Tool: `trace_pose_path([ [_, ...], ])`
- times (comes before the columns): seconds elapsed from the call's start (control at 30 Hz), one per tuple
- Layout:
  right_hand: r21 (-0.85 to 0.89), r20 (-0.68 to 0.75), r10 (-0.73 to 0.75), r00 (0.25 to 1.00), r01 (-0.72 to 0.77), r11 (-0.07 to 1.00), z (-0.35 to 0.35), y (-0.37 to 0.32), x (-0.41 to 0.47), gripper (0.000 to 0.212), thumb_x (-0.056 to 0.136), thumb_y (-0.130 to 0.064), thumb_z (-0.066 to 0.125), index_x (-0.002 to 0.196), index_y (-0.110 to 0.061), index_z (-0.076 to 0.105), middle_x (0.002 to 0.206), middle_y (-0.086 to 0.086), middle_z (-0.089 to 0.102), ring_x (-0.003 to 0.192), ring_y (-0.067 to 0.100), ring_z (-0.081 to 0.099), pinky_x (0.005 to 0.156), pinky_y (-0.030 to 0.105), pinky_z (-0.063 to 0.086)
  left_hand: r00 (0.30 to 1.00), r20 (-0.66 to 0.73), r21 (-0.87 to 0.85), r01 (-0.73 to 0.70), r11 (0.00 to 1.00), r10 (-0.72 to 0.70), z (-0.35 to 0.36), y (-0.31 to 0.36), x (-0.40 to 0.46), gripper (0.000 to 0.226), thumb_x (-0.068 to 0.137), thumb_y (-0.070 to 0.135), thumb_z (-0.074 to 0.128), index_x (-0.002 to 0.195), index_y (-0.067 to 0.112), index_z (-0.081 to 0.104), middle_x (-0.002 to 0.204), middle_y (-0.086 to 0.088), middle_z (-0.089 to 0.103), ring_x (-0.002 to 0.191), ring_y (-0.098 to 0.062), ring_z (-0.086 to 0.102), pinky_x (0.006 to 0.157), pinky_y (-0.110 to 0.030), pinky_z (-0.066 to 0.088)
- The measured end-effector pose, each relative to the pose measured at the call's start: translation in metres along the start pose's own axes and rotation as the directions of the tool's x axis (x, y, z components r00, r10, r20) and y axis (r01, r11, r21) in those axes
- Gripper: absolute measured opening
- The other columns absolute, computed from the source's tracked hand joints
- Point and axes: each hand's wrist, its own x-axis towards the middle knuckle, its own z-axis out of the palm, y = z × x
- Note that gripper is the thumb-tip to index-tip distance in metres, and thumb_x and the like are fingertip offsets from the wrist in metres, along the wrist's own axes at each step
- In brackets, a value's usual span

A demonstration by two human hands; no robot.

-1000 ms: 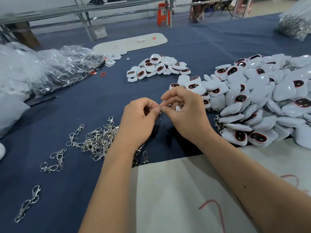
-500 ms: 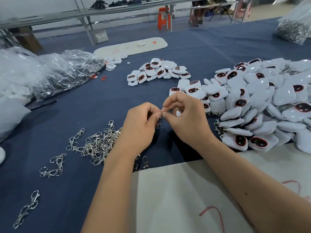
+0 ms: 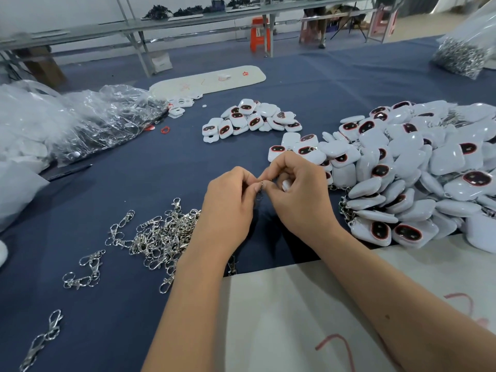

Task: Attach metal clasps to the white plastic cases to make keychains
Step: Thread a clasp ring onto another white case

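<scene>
Head view: left hand point(image 3: 228, 208) and right hand point(image 3: 298, 197) meet fingertip to fingertip, both pinching one metal clasp point(image 3: 259, 189) for threading; a white case point(image 3: 286, 185) sits curled inside the right hand.

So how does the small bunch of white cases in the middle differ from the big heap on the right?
The small bunch holds far fewer cases, lying mostly flat; the big heap is piled several deep. The bunch sits farther from the hands; the heap reaches beside the right hand. Both hold white cases with dark, red-rimmed windows.
</scene>
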Motion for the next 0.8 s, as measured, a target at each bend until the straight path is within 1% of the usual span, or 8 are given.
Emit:
trace_pose_path([
  [0.1,-0.01,-0.003,-0.021,1.0,0.021,1.0,-0.0007,0.0003,-0.0001,0.034,0.08,0.0,0.074,0.074,-0.028,0.055,0.074,0.005,0.07,0.056,0.011,0.044,0.058,0.029,0.043,0.999,-0.014,0.029,-0.036,0.999,0.037,-0.0003,0.0008,0.0,0.015,0.101,0.017,0.061,0.087,0.016,0.066,0.078,0.006,0.067,0.077,-0.015,0.063,0.071,-0.038,0.052],
  [0.17,-0.009,-0.001,-0.03,1.0,0.03,0.999,-0.0008,0.0017,-0.0011,0.028,0.081,-0.002,0.075,0.075,-0.023,0.058,0.071,-0.004,0.069,0.055,0.011,0.045,0.058,0.024,0.04,0.996,-0.036,0.042,-0.083,0.996,0.084,-0.0009,0.0006,0.0001,0.016,0.101,0.013,0.059,0.087,0.014,0.067,0.079,0.003,0.067,0.077,-0.019,0.063,0.073,-0.043,0.051],
  [0.27,-0.019,-0.014,-0.059,0.998,0.059,0.998,-0.0005,0.0008,-0.0023,0.022,0.081,-0.003,0.076,0.077,-0.019,0.062,0.059,-0.021,0.054,0.053,0.009,0.045,0.055,0.013,0.031,0.988,-0.069,0.043,-0.138,0.989,0.141,-0.003,-0.0014,0.0006,0.016,0.098,0.007,0.06,0.085,0.013,0.067,0.077,0.003,0.066,0.076,-0.019,0.062,0.073,-0.044,0.05],
  [0.33,-0.004,-0.017,-0.063,0.998,0.063,0.998,-0.0001,0.0001,-0.0022,0.023,0.08,-0.003,0.076,0.077,-0.021,0.061,0.06,-0.018,0.056,0.053,0.009,0.044,0.055,0.015,0.032,0.982,-0.08,0.032,-0.168,0.985,0.17,-0.0044,-0.0021,0.0002,0.016,0.096,0.005,0.061,0.084,0.013,0.067,0.077,0.003,0.066,0.076,-0.019,0.062,0.073,-0.043,0.051],
  [0.47,0.04,-0.041,-0.06,0.997,0.062,0.997,-0.0007,-0.0005,-0.0003,0.042,0.079,-0.003,0.077,0.075,-0.035,0.05,0.077,-0.006,0.072,0.056,0.012,0.049,0.057,0.03,0.046,0.974,-0.089,0.012,-0.208,0.978,0.208,-0.0043,-0.0042,0.0007,0.015,0.096,0.006,0.062,0.084,0.015,0.067,0.077,0.005,0.066,0.076,-0.018,0.063,0.072,-0.042,0.052],
  [0.6,0.029,-0.036,-0.099,0.994,0.1,0.995,-0.0011,-0.0018,-0.0009,0.044,0.078,-0.001,0.077,0.074,-0.03,0.044,0.078,-0.009,0.073,0.061,0.012,0.055,0.06,0.024,0.045,0.97,-0.088,0.005,-0.228,0.974,0.227,-0.0059,-0.0065,0.0009,0.015,0.096,0.009,0.062,0.084,0.017,0.066,0.076,0.007,0.065,0.074,-0.015,0.063,0.07,-0.039,0.051],
  [0.73,0.055,-0.004,-0.066,0.998,0.066,0.996,-0.0024,-0.0004,-0.0016,0.035,0.081,0.0,0.076,0.076,-0.021,0.049,0.077,-0.008,0.071,0.063,0.013,0.055,0.061,0.031,0.047,0.97,-0.094,0.009,-0.223,0.975,0.223,-0.0065,-0.0054,-0.0007,0.016,0.096,0.01,0.062,0.082,0.019,0.064,0.076,0.007,0.064,0.072,-0.016,0.061,0.068,-0.038,0.05],
  [0.8,0.007,0.028,-0.071,0.997,0.071,0.997,-0.0015,-0.0045,-0.0019,0.029,0.082,0.0,0.073,0.086,-0.022,0.055,0.084,-0.015,0.064,0.073,0.009,0.054,0.069,0.023,0.042,0.973,-0.097,0.019,-0.207,0.978,0.208,-0.0051,-0.0037,-0.0005,0.016,0.095,0.01,0.062,0.081,0.019,0.063,0.075,0.006,0.063,0.071,-0.017,0.06,0.067,-0.04,0.05],
])
